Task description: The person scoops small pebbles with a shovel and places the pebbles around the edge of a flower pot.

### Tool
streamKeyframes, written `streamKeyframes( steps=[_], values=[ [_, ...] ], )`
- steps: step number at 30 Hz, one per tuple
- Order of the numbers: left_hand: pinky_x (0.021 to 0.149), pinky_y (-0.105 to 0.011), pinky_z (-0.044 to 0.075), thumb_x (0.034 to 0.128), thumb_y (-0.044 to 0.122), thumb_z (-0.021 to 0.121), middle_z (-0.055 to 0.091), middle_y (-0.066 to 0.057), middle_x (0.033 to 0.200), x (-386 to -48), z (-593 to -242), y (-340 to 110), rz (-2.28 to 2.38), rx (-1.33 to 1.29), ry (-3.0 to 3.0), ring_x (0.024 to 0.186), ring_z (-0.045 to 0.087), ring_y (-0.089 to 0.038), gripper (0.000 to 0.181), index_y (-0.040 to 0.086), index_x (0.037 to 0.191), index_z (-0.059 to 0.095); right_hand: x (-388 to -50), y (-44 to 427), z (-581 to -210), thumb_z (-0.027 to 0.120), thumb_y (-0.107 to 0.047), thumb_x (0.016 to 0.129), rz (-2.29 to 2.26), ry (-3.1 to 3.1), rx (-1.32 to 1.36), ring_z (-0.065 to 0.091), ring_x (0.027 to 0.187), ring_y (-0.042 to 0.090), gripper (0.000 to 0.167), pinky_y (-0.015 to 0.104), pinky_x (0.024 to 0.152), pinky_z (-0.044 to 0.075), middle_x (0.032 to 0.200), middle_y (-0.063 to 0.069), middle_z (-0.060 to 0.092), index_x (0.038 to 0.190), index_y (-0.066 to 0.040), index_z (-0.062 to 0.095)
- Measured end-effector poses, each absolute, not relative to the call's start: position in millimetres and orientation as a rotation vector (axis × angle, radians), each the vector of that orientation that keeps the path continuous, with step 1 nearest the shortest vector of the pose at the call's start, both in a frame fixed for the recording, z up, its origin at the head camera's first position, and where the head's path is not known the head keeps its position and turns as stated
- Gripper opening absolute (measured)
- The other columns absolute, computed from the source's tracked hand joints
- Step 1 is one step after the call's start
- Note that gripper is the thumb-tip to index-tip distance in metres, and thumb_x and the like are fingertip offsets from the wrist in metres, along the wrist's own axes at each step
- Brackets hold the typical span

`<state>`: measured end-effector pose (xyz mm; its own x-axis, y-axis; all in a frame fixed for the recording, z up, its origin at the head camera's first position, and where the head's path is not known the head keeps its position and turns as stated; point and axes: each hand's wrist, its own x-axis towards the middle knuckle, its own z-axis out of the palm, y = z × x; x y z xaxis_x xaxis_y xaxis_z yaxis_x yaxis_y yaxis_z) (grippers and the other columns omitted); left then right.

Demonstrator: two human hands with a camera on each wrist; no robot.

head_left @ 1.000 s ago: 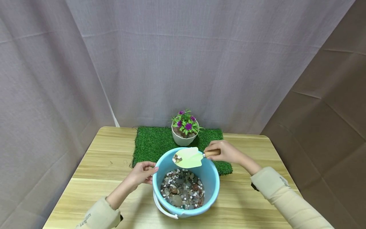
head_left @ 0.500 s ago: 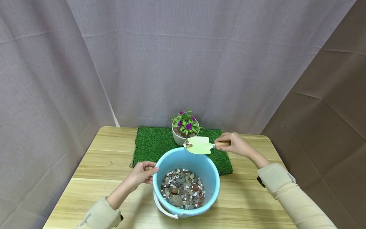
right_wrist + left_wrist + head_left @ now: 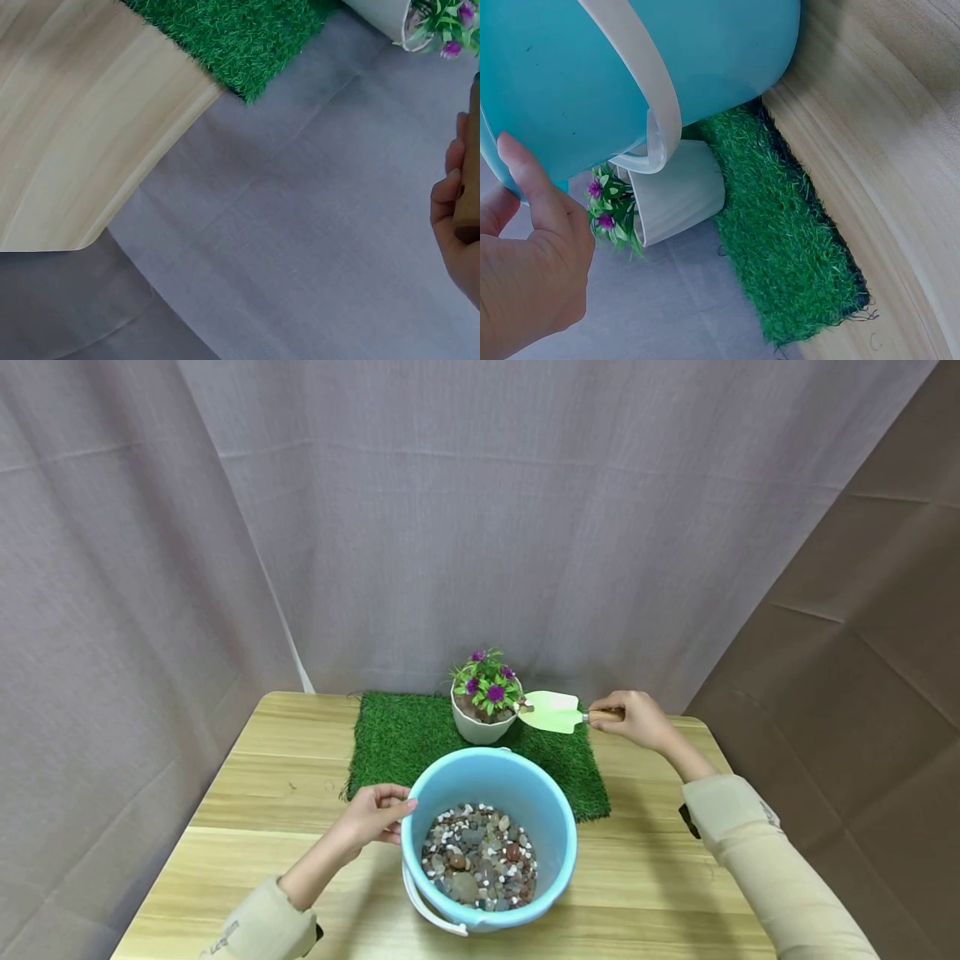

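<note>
My right hand [image 3: 633,718] grips the wooden handle [image 3: 469,169] of a pale green trowel [image 3: 553,712]. A few small pebbles [image 3: 524,703] lie at the trowel's tip, which is level with the right rim of a white flower pot [image 3: 480,728]. Purple flowers and green leaves [image 3: 487,683] grow from that pot. With thumb and fingers my left hand [image 3: 375,814] pinches the left rim of a light blue bucket [image 3: 551,843]. Mixed stones [image 3: 480,856] cover the bucket's bottom. In the left wrist view, the thumb lies on the bucket's wall [image 3: 562,82].
Under the pot, a green artificial grass mat [image 3: 405,727] lies on the wooden table [image 3: 277,777]. The bucket's white handle [image 3: 435,914] hangs down at its front left. Grey cloth [image 3: 480,527] stands behind the table, and brown cloth [image 3: 862,693] on the right.
The right hand has carried the trowel with its pebbles from above the bucket, away and to the right, up to the pot's rim. The left hand and the bucket have stayed put.
</note>
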<state>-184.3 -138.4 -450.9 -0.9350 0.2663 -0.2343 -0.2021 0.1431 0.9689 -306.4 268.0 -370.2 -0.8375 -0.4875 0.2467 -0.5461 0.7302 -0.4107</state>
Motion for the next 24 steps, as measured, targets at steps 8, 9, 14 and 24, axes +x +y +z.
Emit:
streamKeyframes(
  steps=[8, 9, 14, 24],
  values=[
    [0.061, -0.028, 0.063, 0.0927, 0.014, 0.058, 0.067, -0.010, 0.084, -184, -450, -139, 1.841, 0.060, 2.085, 0.059, 0.062, -0.008, 0.042, -0.015, 0.122, 0.048, -321, 269, -366, 0.069, -0.014, 0.085, 0.667, -2.894, 0.654, 0.057, 0.065, 0.012, 0.024, 0.022, 0.056, 0.048, 0.089, 0.018, 0.071, 0.102, 0.004, 0.070],
    [0.061, -0.028, 0.063, 0.0927, 0.014, 0.058, 0.067, -0.010, 0.083, -184, -450, -139, 1.841, 0.059, 2.084, 0.059, 0.062, -0.008, 0.042, -0.015, 0.121, 0.049, -323, 269, -367, 0.069, -0.014, 0.086, 0.664, -2.903, 0.634, 0.058, 0.066, 0.013, 0.025, 0.023, 0.057, 0.049, 0.090, 0.018, 0.071, 0.103, 0.004, 0.070],
    [0.061, -0.027, 0.063, 0.0928, 0.015, 0.058, 0.067, -0.011, 0.085, -185, -452, -139, 1.842, 0.058, 2.075, 0.060, 0.062, -0.007, 0.042, -0.015, 0.121, 0.049, -334, 267, -373, 0.066, -0.016, 0.088, 0.640, -2.921, 0.555, 0.061, 0.067, 0.020, 0.025, 0.031, 0.058, 0.051, 0.091, 0.019, 0.071, 0.104, 0.002, 0.070],
    [0.061, -0.028, 0.063, 0.0919, 0.014, 0.059, 0.066, -0.011, 0.083, -185, -452, -139, 1.851, 0.032, 2.075, 0.059, 0.062, -0.008, 0.041, -0.014, 0.120, 0.050, -353, 249, -380, 0.062, -0.021, 0.090, 0.452, -2.932, 0.418, 0.063, 0.070, 0.027, 0.022, 0.042, 0.059, 0.053, 0.088, 0.014, 0.071, 0.100, -0.005, 0.072]
  ],
)
